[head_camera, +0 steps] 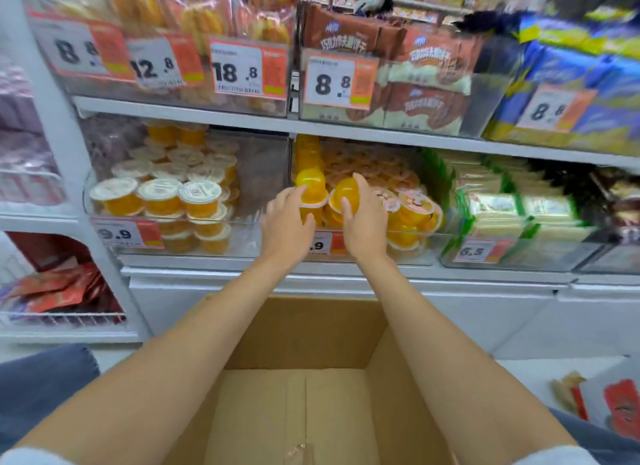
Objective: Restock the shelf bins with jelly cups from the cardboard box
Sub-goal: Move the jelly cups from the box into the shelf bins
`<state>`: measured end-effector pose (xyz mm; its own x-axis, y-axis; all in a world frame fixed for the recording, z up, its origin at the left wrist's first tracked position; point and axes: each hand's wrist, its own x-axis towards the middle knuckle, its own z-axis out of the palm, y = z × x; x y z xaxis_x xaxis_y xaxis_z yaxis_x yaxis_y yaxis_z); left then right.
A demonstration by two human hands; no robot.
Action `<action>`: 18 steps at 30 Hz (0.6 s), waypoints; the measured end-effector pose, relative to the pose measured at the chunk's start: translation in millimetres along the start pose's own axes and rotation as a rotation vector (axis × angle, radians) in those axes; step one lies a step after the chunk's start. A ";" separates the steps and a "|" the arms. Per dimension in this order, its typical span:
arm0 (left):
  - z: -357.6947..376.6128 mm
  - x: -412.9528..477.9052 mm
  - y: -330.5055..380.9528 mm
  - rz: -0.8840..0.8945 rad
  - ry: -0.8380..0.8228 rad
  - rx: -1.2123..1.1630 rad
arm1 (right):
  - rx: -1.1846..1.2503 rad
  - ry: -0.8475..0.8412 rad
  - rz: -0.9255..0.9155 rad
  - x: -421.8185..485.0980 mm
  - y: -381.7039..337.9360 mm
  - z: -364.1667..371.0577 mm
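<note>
Cardboard box stands open below both forearms, its brown floor in view. Both bare arms stretch forward over it, side by side, toward the middle shelf.

The left hand curls its fingers round an orange jelly cup that is turned dome up with its lid down. Just right of it, the right hand grips a second jelly cup, tilted, between thumb and fingers. Both cups are at the front of a clear bin piled with similar cups, directly beyond the fingertips.

Between the wrists, a half-hidden price tag shows only ".9". Left of the left hand, another clear bin holds white-lidded orange cups above a tag reading "9.9". Right of the right hand, a third tag reads "6.5".

Above the hands, the upper tags read "8.8", "12.8", "18.8", "8.8" and "8.8". The print on the brown packets behind them is too blurred to read.
</note>
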<state>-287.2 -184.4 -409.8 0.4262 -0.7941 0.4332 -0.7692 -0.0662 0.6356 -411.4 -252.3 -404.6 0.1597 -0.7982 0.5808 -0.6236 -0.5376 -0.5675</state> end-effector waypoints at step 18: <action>2.8 -6.5 -3.7 -0.070 0.007 -0.029 | -0.326 -0.059 -0.162 -8.3 17.8 -8.9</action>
<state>-288.4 -180.7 -416.8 0.4820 -0.7841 0.3910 -0.7230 -0.1038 0.6830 -430.6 -252.9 -414.3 0.3143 -0.7296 0.6074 -0.7963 -0.5510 -0.2497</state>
